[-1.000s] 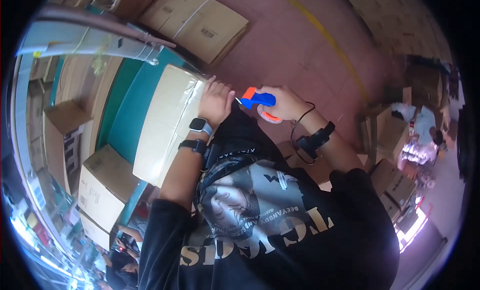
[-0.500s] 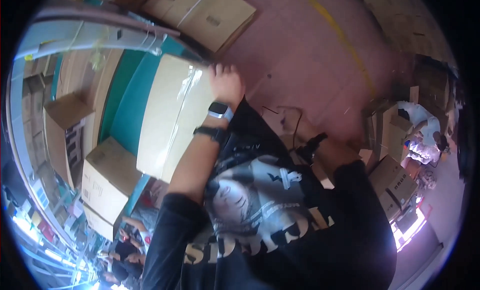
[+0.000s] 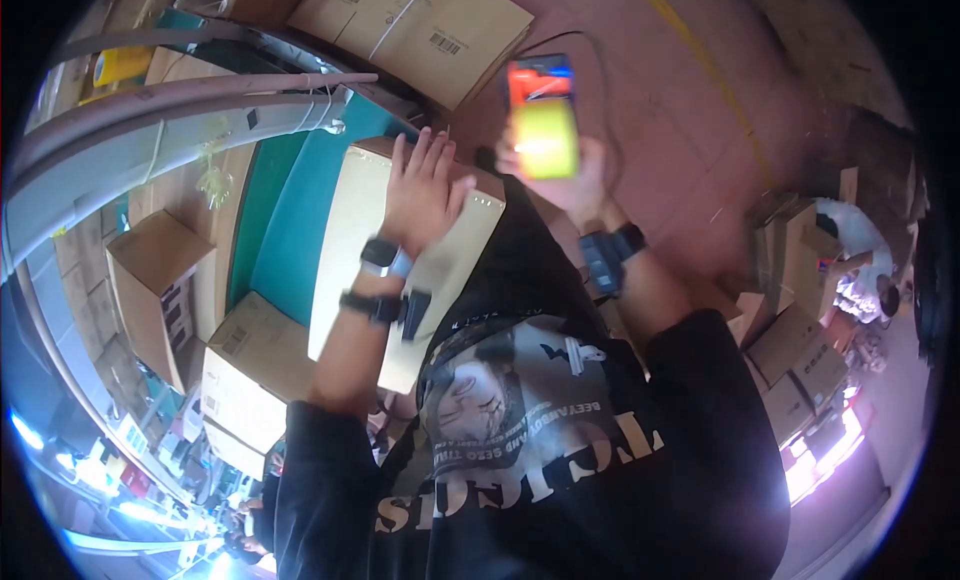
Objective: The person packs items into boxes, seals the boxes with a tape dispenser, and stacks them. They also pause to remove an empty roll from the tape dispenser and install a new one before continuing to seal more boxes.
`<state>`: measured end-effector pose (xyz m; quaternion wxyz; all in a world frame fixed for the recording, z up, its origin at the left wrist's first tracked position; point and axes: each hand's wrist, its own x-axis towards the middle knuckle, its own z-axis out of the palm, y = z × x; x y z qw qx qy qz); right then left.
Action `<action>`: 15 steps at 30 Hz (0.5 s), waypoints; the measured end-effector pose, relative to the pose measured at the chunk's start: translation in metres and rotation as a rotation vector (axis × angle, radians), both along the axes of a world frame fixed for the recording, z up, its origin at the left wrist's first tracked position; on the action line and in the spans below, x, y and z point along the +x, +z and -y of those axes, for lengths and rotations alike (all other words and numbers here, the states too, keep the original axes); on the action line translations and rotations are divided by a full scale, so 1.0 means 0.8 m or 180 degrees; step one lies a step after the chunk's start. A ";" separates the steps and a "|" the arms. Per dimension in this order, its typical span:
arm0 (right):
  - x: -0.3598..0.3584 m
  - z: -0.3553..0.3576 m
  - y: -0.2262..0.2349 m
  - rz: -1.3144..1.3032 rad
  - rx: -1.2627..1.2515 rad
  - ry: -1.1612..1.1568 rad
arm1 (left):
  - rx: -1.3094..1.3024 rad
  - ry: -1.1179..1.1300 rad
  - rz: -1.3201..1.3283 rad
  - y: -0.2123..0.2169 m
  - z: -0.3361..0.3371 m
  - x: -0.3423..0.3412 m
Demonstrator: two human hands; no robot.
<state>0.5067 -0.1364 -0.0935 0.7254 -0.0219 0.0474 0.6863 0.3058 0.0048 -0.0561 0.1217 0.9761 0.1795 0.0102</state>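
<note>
A pale cardboard box (image 3: pixel 365 220) lies in front of me, partly under my left forearm. My left hand (image 3: pixel 425 195) rests near its far end with the fingers stretched and spread; it grips nothing. To the right, above the floor, my right hand (image 3: pixel 580 185) holds up a blurred hand-held tool (image 3: pixel 547 130), dark-framed, red and blue at the top and shiny yellow below. It resembles a tape dispenser, but blur keeps this unsure. A thin dark line arcs beside it. I wear a watch and a black strap on my left wrist, and a black strapped device on my right.
Teal panels (image 3: pixel 290 220) run left of the box. Several brown cartons (image 3: pixel 260 350) stand at the left, with a large carton (image 3: pixel 430 35) at the far side. A pale pipe (image 3: pixel 230 120) crosses the upper left. Another person (image 3: pixel 855 245) is among boxes at the right.
My right hand has risen and moved away from me with the coloured tool. My left hand has spread its fingers and come slightly nearer. The box's taped seam no longer shows.
</note>
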 end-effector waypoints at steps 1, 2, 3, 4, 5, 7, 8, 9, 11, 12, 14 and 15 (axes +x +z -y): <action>0.000 -0.020 0.013 0.0059 -0.0060 -0.0011 | -0.0299 0.0320 -0.0025 0.015 0.015 -0.008; -0.001 -0.027 0.027 0.1564 -0.0831 0.0431 | -0.0628 0.0593 -0.0052 0.039 0.039 -0.024; -0.013 -0.043 0.044 0.3051 -0.1489 0.0973 | -0.0790 0.1062 0.0136 0.042 0.059 -0.072; -0.032 -0.050 0.053 0.3108 -0.1464 0.1015 | -0.0953 0.1527 0.0333 0.034 0.081 -0.131; -0.050 -0.049 0.059 0.2642 -0.1322 0.0817 | -0.0981 0.1904 0.0549 0.036 0.103 -0.181; -0.072 -0.049 0.065 0.1731 -0.1013 0.0422 | -0.0715 0.2897 0.0251 0.029 0.150 -0.292; -0.073 -0.053 0.066 0.1819 -0.0973 0.0452 | -0.0436 0.3225 0.0176 0.025 0.174 -0.341; -0.069 -0.057 0.068 0.1140 -0.0889 0.0099 | -0.0422 0.3487 0.0116 0.014 0.195 -0.391; -0.078 -0.052 0.075 -0.0258 -0.0718 -0.0608 | -0.0462 0.3727 0.0110 -0.003 0.218 -0.445; -0.089 -0.042 0.081 -0.0174 -0.0712 -0.0648 | -0.0668 0.3975 0.0235 -0.010 0.223 -0.459; -0.110 -0.024 0.086 -0.0083 -0.1236 -0.0979 | -0.1058 0.4500 0.0470 -0.023 0.232 -0.474; -0.118 -0.017 0.088 -0.0046 -0.1485 -0.1156 | -0.1090 0.4474 0.0539 -0.030 0.227 -0.482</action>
